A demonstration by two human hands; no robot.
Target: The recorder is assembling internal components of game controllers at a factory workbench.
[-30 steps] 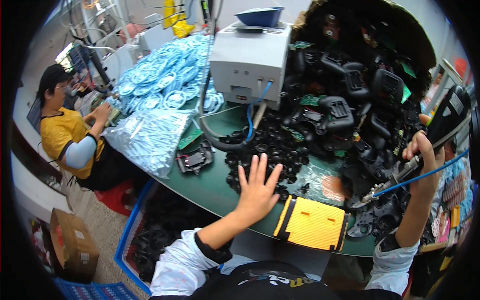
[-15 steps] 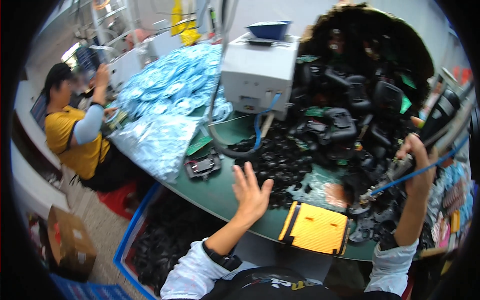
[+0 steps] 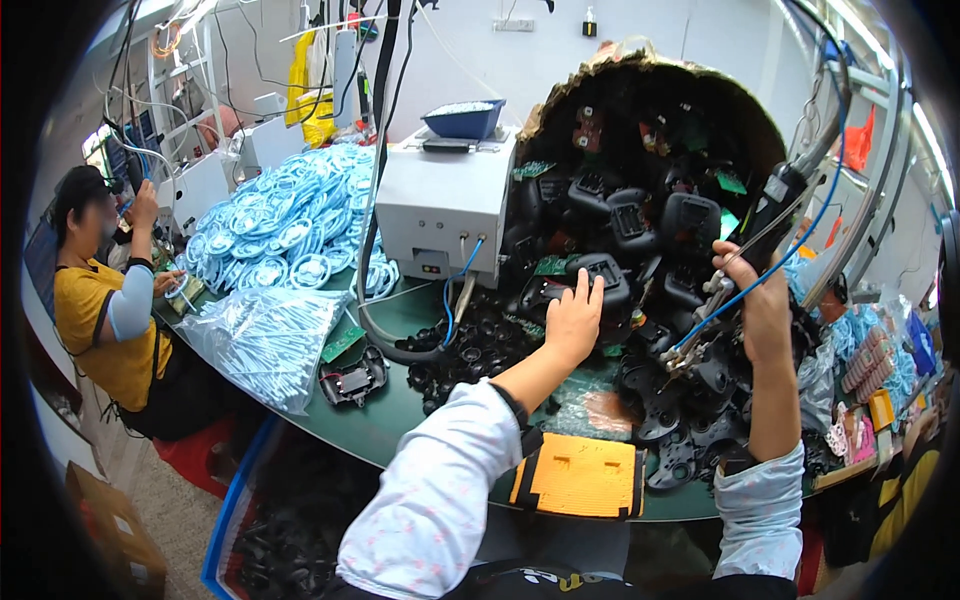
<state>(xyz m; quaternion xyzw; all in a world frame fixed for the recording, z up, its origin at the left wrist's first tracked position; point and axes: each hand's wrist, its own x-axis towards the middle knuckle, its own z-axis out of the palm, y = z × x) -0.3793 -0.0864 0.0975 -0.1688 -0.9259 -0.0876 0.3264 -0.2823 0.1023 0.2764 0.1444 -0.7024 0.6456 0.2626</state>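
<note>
My left hand (image 3: 574, 320) reaches to the pile's front, fingers stretched out and apart, over a black game controller half (image 3: 605, 275). Whether the fingertips touch it I cannot tell. My right hand (image 3: 752, 285) is wrapped round a hanging screwdriver (image 3: 775, 205) with a black body, a silver lower end and a blue tube (image 3: 800, 240). The tool's tip points down to the left, above black controller shells (image 3: 655, 405). A yellow ribbed pad (image 3: 580, 475) with black straps lies at the table's front edge, nearest my body.
A large tipped container (image 3: 560, 95) spills controller parts onto the green table (image 3: 390, 425). Left of it stand a grey box machine (image 3: 440, 200), small black parts (image 3: 470, 360) and a light blue ring heap (image 3: 290, 215). A blue-edged bin (image 3: 225, 540) stands below. A co-worker (image 3: 100, 300) sits left.
My left hand has moved forward and right, from above the small black parts to the controller pile. My right hand still holds the screwdriver. The view has shifted, and the co-worker appears further left.
</note>
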